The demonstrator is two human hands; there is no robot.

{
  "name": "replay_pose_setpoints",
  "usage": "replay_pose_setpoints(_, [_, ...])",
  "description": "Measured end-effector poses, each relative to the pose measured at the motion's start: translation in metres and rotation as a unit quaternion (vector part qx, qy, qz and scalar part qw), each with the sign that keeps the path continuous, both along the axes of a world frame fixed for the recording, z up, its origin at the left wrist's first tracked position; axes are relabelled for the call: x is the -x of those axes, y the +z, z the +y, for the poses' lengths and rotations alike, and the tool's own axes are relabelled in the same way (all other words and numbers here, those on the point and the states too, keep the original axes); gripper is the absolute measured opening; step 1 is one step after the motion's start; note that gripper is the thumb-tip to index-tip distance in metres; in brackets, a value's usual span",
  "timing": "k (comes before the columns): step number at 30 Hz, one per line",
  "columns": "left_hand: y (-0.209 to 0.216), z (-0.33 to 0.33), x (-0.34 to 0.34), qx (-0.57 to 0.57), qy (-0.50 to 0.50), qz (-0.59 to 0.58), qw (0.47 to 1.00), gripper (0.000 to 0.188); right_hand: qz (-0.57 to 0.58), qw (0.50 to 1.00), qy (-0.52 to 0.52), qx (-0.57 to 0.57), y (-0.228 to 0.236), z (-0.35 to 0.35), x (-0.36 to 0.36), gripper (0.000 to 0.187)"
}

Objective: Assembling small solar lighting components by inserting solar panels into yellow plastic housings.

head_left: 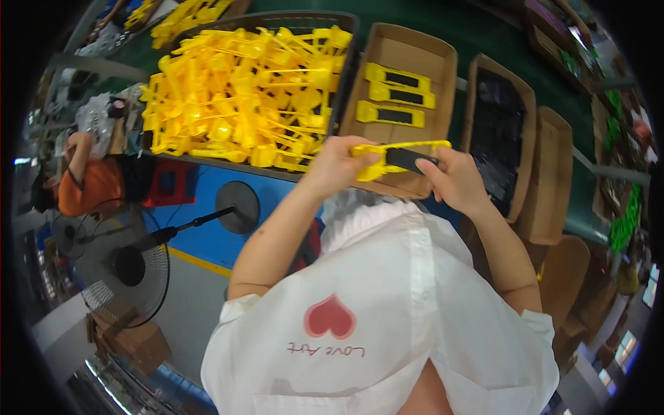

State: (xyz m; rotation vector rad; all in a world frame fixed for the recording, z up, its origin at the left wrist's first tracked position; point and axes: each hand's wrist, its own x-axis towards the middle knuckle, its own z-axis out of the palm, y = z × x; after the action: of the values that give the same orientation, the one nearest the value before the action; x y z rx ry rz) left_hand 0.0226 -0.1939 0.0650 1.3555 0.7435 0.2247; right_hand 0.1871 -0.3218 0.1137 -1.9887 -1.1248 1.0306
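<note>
Between my two hands is a yellow plastic frame, held over the near end of a cardboard tray. My left hand grips its left end. My right hand pinches a black flat strip that lies against the frame's opening; whether it is seated there I cannot tell. Further up in the tray lie several yellow frames with black strips in them. A large dark crate left of the tray is heaped with loose yellow plastic parts.
Right of the tray stands a cardboard box of black pieces, then another cardboard box. At left are a standing fan and a person in an orange top. Brown cartons sit on the floor.
</note>
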Motion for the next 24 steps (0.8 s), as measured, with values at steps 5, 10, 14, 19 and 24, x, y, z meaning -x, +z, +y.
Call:
replay_pose_setpoints(5, [0.006,0.0,0.003,0.076,0.044,-0.01,0.996,0.021,0.049,0.998,-0.043,-0.013,0.004,-0.006,-0.013,0.015])
replay_pose_setpoints(10, [0.004,0.018,0.011,-0.007,-0.046,0.042,0.998,0.016,0.124,0.991,-0.044,-0.032,0.005,-0.014,-0.024,0.014])
replay_pose_setpoints(14, [0.003,0.009,0.014,0.059,-0.066,0.0,0.996,0.017,0.05,0.999,-0.001,-0.007,-0.004,-0.006,-0.015,0.017])
replay_pose_setpoints(19, [0.004,0.005,0.01,0.063,-0.079,-0.006,0.995,0.016,0.075,0.997,-0.017,-0.017,-0.017,-0.015,-0.018,0.016])
replay_pose_setpoints(24, [-0.001,0.008,0.011,0.086,-0.064,0.005,0.994,0.015,0.111,0.993,-0.031,-0.026,-0.012,-0.016,-0.016,0.014])
